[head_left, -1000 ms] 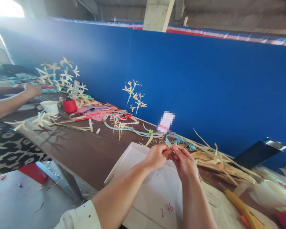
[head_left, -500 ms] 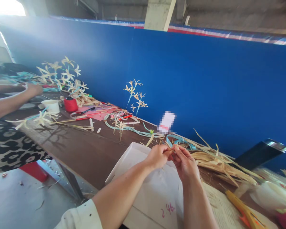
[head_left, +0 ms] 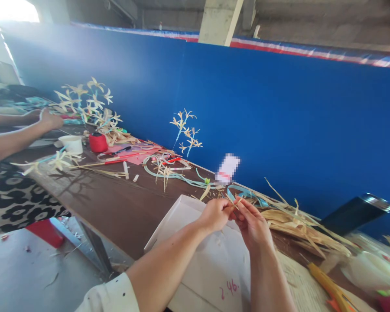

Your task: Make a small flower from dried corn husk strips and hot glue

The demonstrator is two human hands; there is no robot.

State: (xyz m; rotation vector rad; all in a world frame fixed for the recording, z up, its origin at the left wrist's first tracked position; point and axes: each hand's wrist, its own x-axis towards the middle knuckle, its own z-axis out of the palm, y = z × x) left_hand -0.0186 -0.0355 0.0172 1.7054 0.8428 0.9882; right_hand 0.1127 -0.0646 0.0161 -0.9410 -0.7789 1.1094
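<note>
My left hand and my right hand meet over the far end of a white box lid. Both pinch small pale straw strips, whose thin ends poke out above the fingertips; the rest is hidden by my fingers. Just behind them lies a blue ribbon among straw scraps. To the right of my right hand is a heap of dry husk strips.
A glue gun and a dark cylinder lie right. Straw flowers stand against the blue partition. Further left are a red pincushion-like object, a white cup and another person's hands.
The straw ends between my fingertips now show more clearly, sticking up as crossed tips. My hands stay in nearly the same place. The other person's hands have shifted slightly.
</note>
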